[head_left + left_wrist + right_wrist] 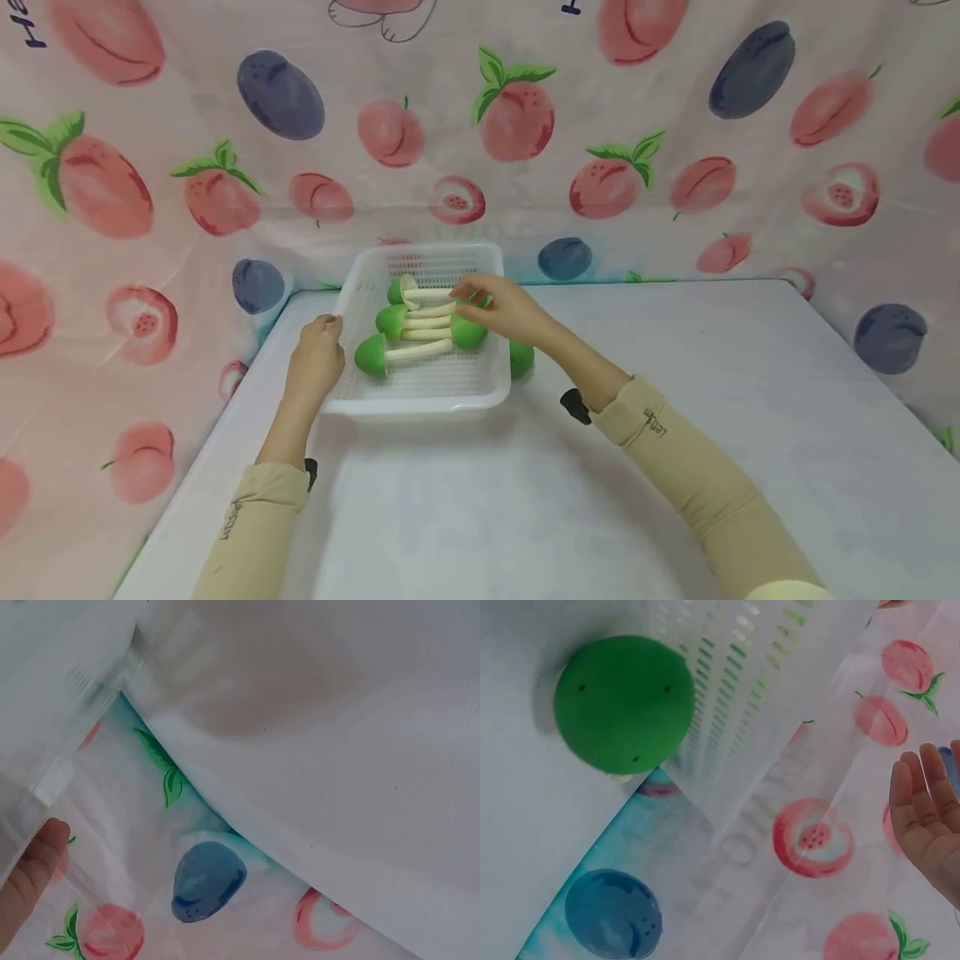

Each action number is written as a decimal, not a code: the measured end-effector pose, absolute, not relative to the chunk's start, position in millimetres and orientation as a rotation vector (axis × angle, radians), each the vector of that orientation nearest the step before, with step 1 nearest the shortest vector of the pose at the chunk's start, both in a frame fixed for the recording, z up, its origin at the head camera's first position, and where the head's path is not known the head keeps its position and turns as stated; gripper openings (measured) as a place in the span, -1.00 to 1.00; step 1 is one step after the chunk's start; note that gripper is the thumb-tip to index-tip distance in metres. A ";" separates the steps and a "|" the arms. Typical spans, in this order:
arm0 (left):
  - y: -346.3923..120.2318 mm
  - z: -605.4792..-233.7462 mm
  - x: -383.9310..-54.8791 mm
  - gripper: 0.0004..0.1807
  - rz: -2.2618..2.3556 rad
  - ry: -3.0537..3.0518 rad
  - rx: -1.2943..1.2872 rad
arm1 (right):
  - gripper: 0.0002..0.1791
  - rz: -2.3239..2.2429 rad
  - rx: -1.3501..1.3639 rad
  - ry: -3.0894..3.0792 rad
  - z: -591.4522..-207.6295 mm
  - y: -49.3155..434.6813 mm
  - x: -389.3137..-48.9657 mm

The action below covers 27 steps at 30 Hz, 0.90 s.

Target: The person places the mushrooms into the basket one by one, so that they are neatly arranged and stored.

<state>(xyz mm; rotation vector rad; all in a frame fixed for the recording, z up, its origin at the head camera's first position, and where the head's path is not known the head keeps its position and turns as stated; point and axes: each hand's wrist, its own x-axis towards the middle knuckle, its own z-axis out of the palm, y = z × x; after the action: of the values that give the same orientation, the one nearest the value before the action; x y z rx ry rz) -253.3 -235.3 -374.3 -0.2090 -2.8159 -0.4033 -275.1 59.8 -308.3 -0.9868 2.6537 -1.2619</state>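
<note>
A white plastic basket [420, 406] holds several toy mushrooms [371, 356] with green caps and long pale stems, lying crosswise in it. At the basket's left side my left hand [315, 354] grips the rim; in the left wrist view its fingers [46, 851] lie along the outer wall. Over the basket's right half is my right hand [510, 310], above the stems and caps at that end. Its fingers [926, 776] are loosely bent with nothing seen between them. Outside the right wall, a green mushroom cap [521, 358] shows on the table, partly hidden behind the basket.
The basket stands on a table with a white cover [675, 433], close to its back edge. Behind and to the left hangs a pink curtain [465, 83] printed with peaches and blue fruit.
</note>
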 end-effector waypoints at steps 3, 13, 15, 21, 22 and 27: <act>-238.1 -376.0 -250.4 -0.55 -0.411 -2.818 -0.203 | -0.72 -1.291 -0.962 2.665 -310.9 67.6 -272.5; -239.6 -378.7 -247.0 -0.54 -0.438 -2.820 -0.192 | -0.68 -1.293 -0.893 2.677 -319.9 95.8 -263.9; -238.5 -377.8 -246.6 -0.54 -0.428 -2.823 -0.191 | -0.68 -1.282 -0.857 2.701 -323.1 101.3 -262.5; -238.3 -377.3 -249.5 -0.53 -0.424 -2.821 -0.183 | -0.67 -1.274 -0.722 2.775 -337.7 116.7 -264.6; -237.9 -377.1 -249.9 -0.53 -0.428 -2.819 -0.183 | -0.67 -1.272 -0.703 2.782 -341.2 118.8 -265.8; -235.7 -376.0 -252.8 -0.54 -0.440 -2.809 -0.194 | -0.61 -1.220 -0.616 2.762 -358.8 126.4 -271.3</act>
<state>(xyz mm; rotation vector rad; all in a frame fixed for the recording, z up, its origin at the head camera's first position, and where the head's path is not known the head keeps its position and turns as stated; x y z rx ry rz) -252.8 -235.7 -376.0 -0.1940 -2.8090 -0.4401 -271.3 126.4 -358.8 -0.6156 2.7617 -1.2199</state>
